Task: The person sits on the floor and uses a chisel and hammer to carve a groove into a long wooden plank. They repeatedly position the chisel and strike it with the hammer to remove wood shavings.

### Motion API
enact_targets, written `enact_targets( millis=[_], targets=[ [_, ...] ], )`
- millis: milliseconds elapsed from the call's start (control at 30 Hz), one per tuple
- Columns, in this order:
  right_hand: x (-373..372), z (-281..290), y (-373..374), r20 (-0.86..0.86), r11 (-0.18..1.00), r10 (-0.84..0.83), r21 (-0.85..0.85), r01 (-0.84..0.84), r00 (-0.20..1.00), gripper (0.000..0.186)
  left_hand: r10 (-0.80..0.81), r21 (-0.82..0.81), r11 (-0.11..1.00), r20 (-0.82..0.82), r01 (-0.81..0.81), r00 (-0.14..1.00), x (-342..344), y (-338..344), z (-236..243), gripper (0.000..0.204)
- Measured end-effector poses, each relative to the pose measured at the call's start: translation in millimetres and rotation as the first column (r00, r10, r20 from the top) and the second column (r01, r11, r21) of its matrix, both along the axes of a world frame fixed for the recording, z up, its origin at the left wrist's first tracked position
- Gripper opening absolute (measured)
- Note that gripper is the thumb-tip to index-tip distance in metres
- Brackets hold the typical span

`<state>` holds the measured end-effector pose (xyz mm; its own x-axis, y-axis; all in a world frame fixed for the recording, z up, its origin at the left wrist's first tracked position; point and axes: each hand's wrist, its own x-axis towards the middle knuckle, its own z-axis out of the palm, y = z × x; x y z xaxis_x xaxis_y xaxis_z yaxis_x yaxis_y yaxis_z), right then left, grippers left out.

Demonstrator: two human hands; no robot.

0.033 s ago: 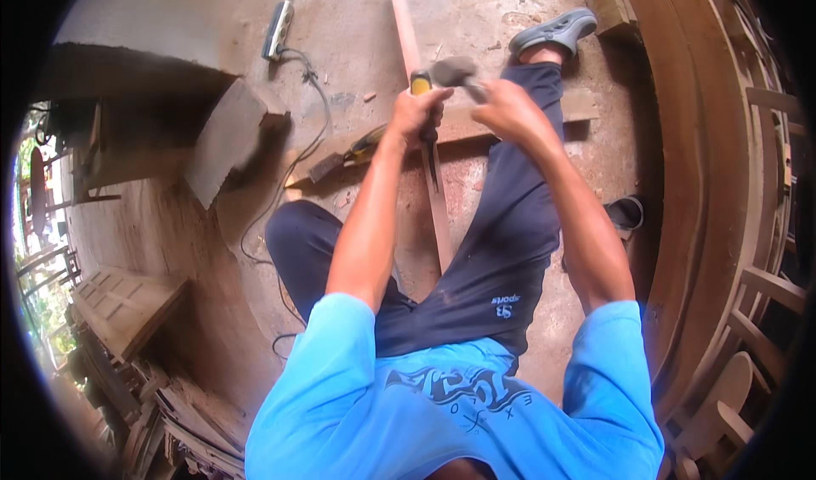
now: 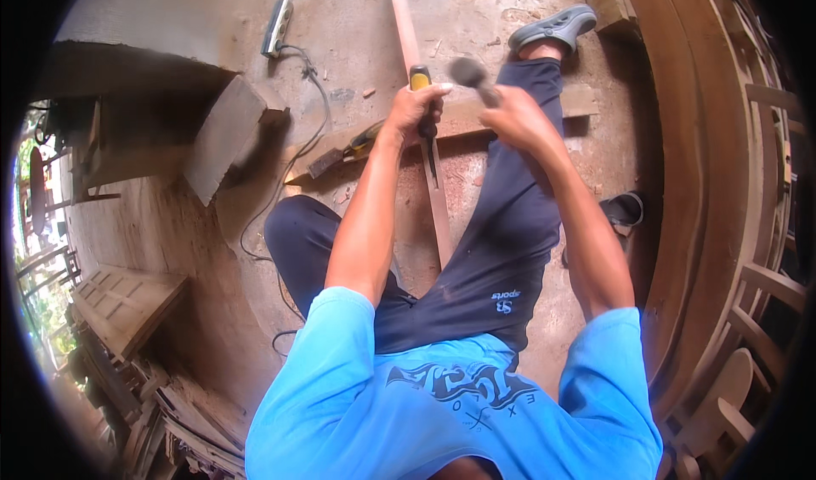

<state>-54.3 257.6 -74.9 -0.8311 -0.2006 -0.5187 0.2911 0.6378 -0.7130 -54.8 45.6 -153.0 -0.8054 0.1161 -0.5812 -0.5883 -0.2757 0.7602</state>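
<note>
My left hand (image 2: 412,113) is closed around a chisel (image 2: 420,79) with a yellow and black handle, its butt showing above my thumb. The chisel's dark blade reaches down onto a long, narrow wooden strip (image 2: 438,216) between my legs. To the right, my right hand (image 2: 517,119) grips a hammer (image 2: 467,72) by its handle. The hammer's blurred, dark head is a short way right of the chisel's butt, apart from it. Beneath the strip, a wooden beam (image 2: 580,106) lies crosswise. The chisel's tip is too small to make out clearly.
A black and yellow tool (image 2: 364,142) lies by the beam, left of my left wrist. A power strip (image 2: 276,28) with a dark cord (image 2: 323,114) rests on the floor. Large timber (image 2: 688,140) lines the right side; a wooden block (image 2: 225,140) stands left.
The hammer head has moved right, away from the chisel's butt, along with my right hand. My left hand and the chisel have stayed nearly in place.
</note>
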Motion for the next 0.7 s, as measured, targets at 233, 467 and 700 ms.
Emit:
enact_targets(
  millis=[233,467,700],
  targets=[
    [141.3,26.3,63.7,0.201,0.894,-0.437,-0.012,0.448,0.877,0.008,-0.071,-0.352,0.920,-0.583,-0.173,0.809,99.8,28.8,53.7,0.026],
    [230.4,-8.0,60.9,0.263,0.812,-0.551,-0.048,0.582,0.792,0.011,-0.232,-0.335,0.941,-0.523,0.053,0.820,140.2,19.4,66.0,0.027],
    [200.4,-17.9,52.6,0.287,0.783,-0.574,-0.080,0.616,0.767,0.012,-0.475,-0.529,0.844,-0.653,0.093,0.590,158.1,16.9,47.2,0.029]
  ],
)
